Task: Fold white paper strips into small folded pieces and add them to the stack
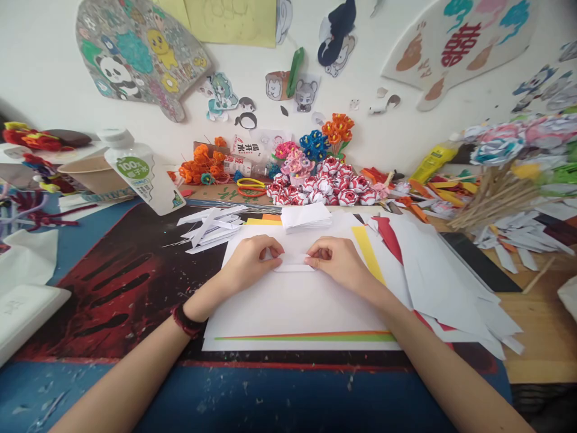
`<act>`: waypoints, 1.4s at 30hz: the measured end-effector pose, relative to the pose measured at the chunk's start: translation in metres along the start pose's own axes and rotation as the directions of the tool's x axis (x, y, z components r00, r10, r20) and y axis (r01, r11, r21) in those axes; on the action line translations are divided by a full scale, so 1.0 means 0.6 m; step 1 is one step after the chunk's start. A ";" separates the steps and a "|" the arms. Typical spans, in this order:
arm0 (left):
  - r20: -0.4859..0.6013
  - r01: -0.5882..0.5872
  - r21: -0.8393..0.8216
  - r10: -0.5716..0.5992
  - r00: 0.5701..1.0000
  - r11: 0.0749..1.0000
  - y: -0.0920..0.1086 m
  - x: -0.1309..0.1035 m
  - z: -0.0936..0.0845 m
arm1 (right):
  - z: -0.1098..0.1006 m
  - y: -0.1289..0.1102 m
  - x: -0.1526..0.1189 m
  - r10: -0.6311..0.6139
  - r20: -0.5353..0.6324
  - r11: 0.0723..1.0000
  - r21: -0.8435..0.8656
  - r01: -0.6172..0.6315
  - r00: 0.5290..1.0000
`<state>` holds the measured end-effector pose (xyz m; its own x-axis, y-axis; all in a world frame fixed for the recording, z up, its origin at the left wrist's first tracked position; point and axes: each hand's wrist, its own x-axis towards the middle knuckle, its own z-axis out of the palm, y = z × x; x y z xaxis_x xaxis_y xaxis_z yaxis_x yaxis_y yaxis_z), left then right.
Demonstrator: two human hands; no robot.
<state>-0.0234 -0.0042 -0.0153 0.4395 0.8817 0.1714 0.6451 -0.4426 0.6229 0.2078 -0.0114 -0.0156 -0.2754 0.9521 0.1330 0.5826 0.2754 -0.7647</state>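
Observation:
A small piece of white paper (295,263) with a fold along its near edge is pinched at both ends. My left hand (256,257) grips its left end between thumb and fingers, and my right hand (336,260) does the same at the right end. Beneath it lies a stack of large white sheets (297,307), with green, orange and yellow edges showing. Just beyond my hands sits a pile of small white paper pieces (306,218). Loose white paper strips (211,227) are heaped to the left of that pile.
A white glue bottle (139,171) stands at the left beside a paper cup (94,171). Red-and-white paper flowers (331,183) and yellow-handled scissors (251,185) lie at the back. More white sheets (442,276) overlap on the right, near a bundle of sticks (493,195).

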 end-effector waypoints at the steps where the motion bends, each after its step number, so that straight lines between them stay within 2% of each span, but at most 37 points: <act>1: -0.003 0.002 -0.005 -0.002 1.000 1.000 0.000 0.000 0.001 | 0.002 0.001 0.001 -0.005 -0.007 1.000 -0.003 0.005 1.000; 6: -0.038 -0.018 -0.003 0.018 0.999 1.000 -0.002 0.000 0.003 | 0.006 0.011 0.003 -0.093 -0.029 0.996 -0.016 0.093 0.995; 12: -0.054 -0.137 0.030 0.139 0.989 0.990 0.002 -0.003 0.006 | 0.001 0.014 0.000 -0.201 -0.004 0.976 -0.082 0.200 0.980; 19: -0.056 -0.283 0.181 0.297 0.953 0.942 0.007 -0.010 0.011 | -0.004 0.011 -0.003 -0.439 0.052 0.847 -0.309 0.432 0.897; 23: -0.022 -0.323 0.268 0.341 0.940 0.908 0.008 -0.012 0.008 | -0.004 0.010 -0.005 -0.452 0.059 0.810 -0.390 0.438 0.890; 27: -0.021 -0.305 0.253 0.320 0.947 0.918 0.013 -0.012 0.004 | -0.005 0.007 -0.009 -0.451 0.097 0.788 -0.422 0.447 0.887; 30: -0.046 -0.288 0.260 0.310 0.950 0.921 0.013 -0.013 0.007 | -0.007 0.004 -0.010 -0.444 0.120 0.774 -0.449 0.447 0.888; 34: -0.033 -0.329 0.336 0.360 0.932 0.883 0.009 -0.014 0.016 | -0.007 0.005 -0.012 -0.448 0.122 0.744 -0.498 0.445 0.886; 42: 0.039 -0.392 0.530 0.439 0.897 0.752 0.013 -0.018 0.017 | -0.002 -0.001 -0.017 -0.563 0.176 0.569 -0.627 0.533 0.808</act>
<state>-0.0170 -0.0187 -0.0201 0.7025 0.5904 0.3975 0.6444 -0.7647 -0.0030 0.2115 -0.0212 -0.0158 -0.6851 0.5906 0.4265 0.6637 0.7474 0.0312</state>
